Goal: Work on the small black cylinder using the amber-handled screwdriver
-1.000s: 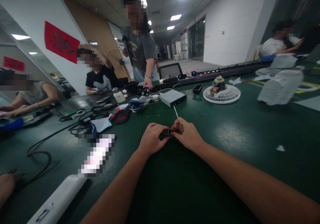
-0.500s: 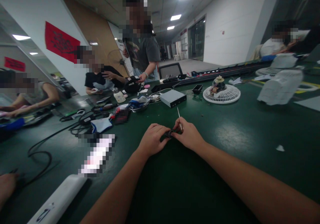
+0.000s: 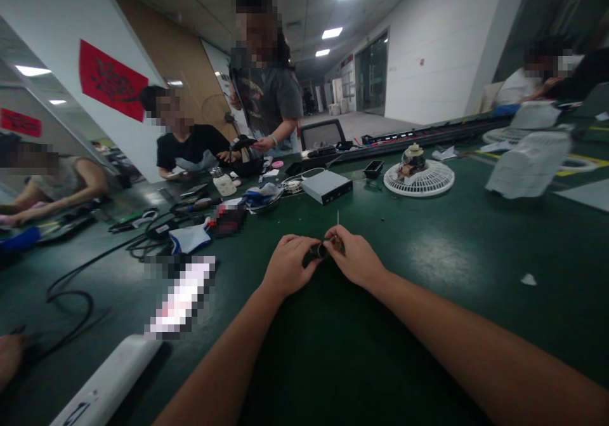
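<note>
Fingers of the left hand (image 3: 287, 266) clamp a small dark part (image 3: 320, 249) over the bench (image 3: 428, 318). Those of the right hand (image 3: 356, 259), just beside, grip a thin rod (image 3: 338, 218).

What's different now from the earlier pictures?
The thin rod in the right hand stands more upright, with less of it showing. A person in black has lowered a raised hand. The left hand still holds the small dark part; the white grille stayed put.
</note>
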`<state>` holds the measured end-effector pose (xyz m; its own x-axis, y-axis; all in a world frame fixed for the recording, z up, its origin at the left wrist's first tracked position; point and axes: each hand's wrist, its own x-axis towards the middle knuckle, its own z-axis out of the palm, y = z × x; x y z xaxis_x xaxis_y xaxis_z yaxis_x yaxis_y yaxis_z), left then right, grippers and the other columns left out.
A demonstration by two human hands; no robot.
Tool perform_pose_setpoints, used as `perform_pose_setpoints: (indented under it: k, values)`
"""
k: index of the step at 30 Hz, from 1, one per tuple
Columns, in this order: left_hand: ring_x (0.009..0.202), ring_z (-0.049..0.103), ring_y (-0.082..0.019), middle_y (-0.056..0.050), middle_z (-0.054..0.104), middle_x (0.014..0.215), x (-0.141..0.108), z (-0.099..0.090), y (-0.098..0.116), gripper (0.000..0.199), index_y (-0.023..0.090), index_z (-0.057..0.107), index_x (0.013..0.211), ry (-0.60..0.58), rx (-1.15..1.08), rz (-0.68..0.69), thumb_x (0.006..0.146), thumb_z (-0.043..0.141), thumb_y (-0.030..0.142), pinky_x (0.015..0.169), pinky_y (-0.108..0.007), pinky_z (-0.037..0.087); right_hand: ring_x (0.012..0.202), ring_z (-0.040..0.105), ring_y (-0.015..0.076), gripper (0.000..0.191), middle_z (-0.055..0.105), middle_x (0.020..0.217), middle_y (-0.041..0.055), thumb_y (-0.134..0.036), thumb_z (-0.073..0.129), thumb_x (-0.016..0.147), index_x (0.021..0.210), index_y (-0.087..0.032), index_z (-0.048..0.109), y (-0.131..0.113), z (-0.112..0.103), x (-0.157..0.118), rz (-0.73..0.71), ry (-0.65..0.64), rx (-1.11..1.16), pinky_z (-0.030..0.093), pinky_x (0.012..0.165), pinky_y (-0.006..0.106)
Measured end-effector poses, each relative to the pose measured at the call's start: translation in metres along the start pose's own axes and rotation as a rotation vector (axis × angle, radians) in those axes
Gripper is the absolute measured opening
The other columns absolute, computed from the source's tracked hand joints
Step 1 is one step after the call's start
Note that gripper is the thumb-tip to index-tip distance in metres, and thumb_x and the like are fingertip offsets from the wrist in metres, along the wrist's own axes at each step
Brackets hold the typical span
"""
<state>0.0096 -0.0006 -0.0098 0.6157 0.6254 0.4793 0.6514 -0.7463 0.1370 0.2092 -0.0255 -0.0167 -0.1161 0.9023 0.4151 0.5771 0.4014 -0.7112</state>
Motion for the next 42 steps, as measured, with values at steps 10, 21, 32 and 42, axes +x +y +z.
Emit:
perform_pose_setpoints:
  k: [10,21,32,42]
  values:
    - [0.089,0.067,-0.027,-0.004,0.074,0.093,-0.001,0.004,-0.013,0.018,0.023,0.064,0.098,0.189,0.11,-0.273,0.081,0.07,0.024,0.092,-0.048,0.046,0.089,0.071,0.0216,0.027,0.077,0.097,0.0072,-0.035,0.052,0.1,0.106,-0.021,0.075,-0.006,-0.009,-0.003,-0.11,0.166,0.218,0.052,0.082,0.034]
    - [0.091,0.068,-0.025,-0.003,0.074,0.095,-0.001,0.003,-0.012,0.02,0.023,0.063,0.099,0.182,0.088,-0.251,0.08,0.069,0.021,0.092,-0.045,0.046,0.088,0.071,0.0206,0.026,0.077,0.097,0.0074,-0.016,0.059,0.088,0.106,-0.019,0.077,-0.009,-0.007,-0.005,-0.227,-0.005,0.149,0.053,0.083,0.033]
    - [0.09,0.067,-0.026,-0.003,0.074,0.095,-0.001,0.0,-0.008,0.018,0.023,0.064,0.099,0.191,0.094,-0.229,0.081,0.068,0.023,0.092,-0.045,0.045,0.092,0.072,0.0224,0.031,0.079,0.102,0.0063,-0.016,0.058,0.083,0.105,-0.021,0.079,-0.007,-0.004,-0.003,-0.18,-0.04,0.063,0.055,0.088,0.037]
    - [0.092,0.066,-0.025,-0.003,0.074,0.097,-0.001,0.001,-0.011,0.024,0.023,0.064,0.1,0.159,0.067,-0.194,0.077,0.07,0.019,0.092,-0.045,0.045,0.089,0.073,0.0208,0.031,0.079,0.098,0.0048,-0.014,0.058,0.082,0.101,-0.023,0.08,-0.011,-0.008,-0.005,-0.189,-0.03,0.153,0.055,0.085,0.034]
